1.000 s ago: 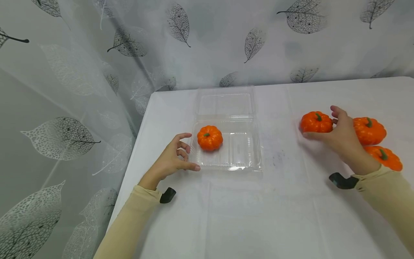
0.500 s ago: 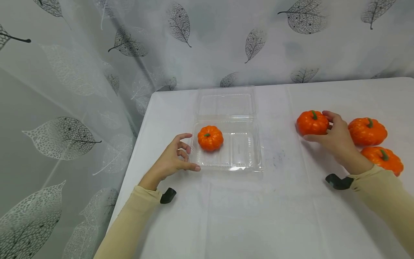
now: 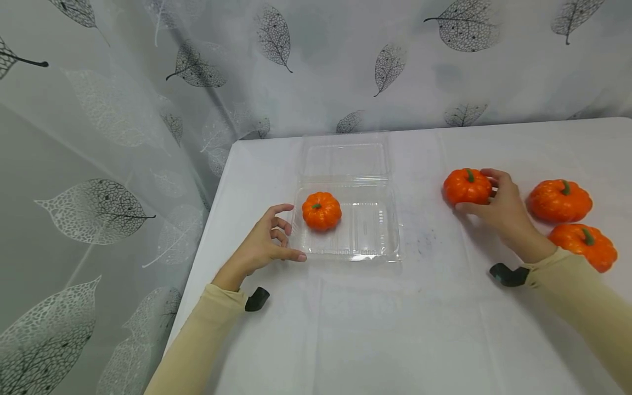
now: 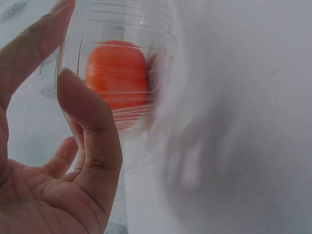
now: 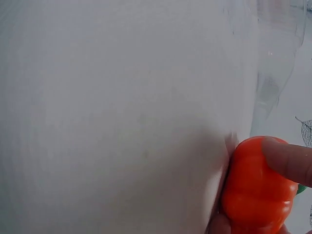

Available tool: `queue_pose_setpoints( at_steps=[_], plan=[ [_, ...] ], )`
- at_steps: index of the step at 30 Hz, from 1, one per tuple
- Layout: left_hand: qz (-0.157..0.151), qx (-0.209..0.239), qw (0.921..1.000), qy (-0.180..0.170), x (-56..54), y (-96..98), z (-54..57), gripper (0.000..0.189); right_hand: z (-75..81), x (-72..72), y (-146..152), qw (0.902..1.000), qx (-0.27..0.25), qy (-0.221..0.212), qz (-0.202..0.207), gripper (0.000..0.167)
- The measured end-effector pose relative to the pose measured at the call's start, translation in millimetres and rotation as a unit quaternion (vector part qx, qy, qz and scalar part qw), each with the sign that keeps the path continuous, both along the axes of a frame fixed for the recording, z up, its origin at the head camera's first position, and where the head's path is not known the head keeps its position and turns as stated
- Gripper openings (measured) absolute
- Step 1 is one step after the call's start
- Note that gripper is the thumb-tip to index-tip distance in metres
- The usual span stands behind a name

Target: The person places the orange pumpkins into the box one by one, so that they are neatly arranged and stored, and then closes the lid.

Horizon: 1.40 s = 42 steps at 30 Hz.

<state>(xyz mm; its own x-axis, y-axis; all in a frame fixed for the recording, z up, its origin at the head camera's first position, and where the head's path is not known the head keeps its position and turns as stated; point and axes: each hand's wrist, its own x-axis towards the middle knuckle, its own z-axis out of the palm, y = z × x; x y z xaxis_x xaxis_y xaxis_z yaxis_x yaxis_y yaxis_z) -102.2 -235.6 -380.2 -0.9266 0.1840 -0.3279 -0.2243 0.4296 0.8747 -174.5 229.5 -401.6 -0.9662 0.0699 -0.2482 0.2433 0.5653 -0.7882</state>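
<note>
My right hand (image 3: 506, 214) grips a small orange pumpkin (image 3: 466, 187) with a green stem. In the right wrist view the thumb lies across this pumpkin (image 5: 258, 190), low at the right. A hinged clear plastic container (image 3: 367, 236) lies with its lid (image 3: 345, 156) folded back, and another orange pumpkin (image 3: 321, 211) sits in its left part. My left hand (image 3: 264, 241) rests at the container's left edge, thumb at the near corner and fingertips spread along the side. The left wrist view has the thumb over the rim of the container (image 4: 131, 19).
Two more orange pumpkins (image 3: 560, 201) (image 3: 585, 244) lie on the right side of the white-covered table (image 3: 395, 329), to the right of my right hand. A grey curtain with leaf prints (image 3: 316, 66) hangs behind the table and along its left.
My right hand has moved left with its pumpkin, away from the two pumpkins at the right. My left hand and the container have stayed in place.
</note>
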Motion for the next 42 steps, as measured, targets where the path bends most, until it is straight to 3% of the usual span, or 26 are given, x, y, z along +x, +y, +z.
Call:
queue_pose_setpoints(
  at_steps=[5, 11, 18, 25, 29, 37, 42],
  plan=[
    [-0.001, 0.005, 1.0, -0.001, -0.2, 0.6, 0.3, 0.109, -0.6, 3.5, -9, 0.9983, -0.054, -0.003, 0.022, 0.107],
    [-0.001, 0.005, 1.0, -0.002, 0.1, 0.5, 0.6, 0.108, 8.9, 8.5, -25, 0.9928, -0.103, -0.038, 0.047, 0.111],
    [-0.001, 0.005, 1.0, 0.002, 1.0, 0.0, 1.9, 0.108, 24.4, 15.7, -46, 0.9791, -0.165, -0.084, 0.086, 0.108],
    [0.0, 0.005, 1.0, 0.004, 2.1, 1.4, 3.5, 0.107, 38.0, 23.8, -65, 0.9595, -0.227, -0.105, 0.13, 0.094],
    [0.002, 0.009, 0.9999, 0.003, 3.3, 1.6, 3.7, 0.107, 44.2, 26.6, -74, 0.9521, -0.249, -0.105, 0.143, 0.091],
    [0.004, 0.014, 0.9999, 0.004, 3.7, 1.6, 2.2, 0.107, 51.8, 27.0, -89, 0.9483, -0.264, -0.083, 0.156, 0.087],
    [0.004, 0.016, 0.9998, 0.005, 3.4, 1.4, 1.5, 0.107, 55.8, 25.0, -96, 0.9495, -0.275, -0.056, 0.141, 0.084]
  ],
)
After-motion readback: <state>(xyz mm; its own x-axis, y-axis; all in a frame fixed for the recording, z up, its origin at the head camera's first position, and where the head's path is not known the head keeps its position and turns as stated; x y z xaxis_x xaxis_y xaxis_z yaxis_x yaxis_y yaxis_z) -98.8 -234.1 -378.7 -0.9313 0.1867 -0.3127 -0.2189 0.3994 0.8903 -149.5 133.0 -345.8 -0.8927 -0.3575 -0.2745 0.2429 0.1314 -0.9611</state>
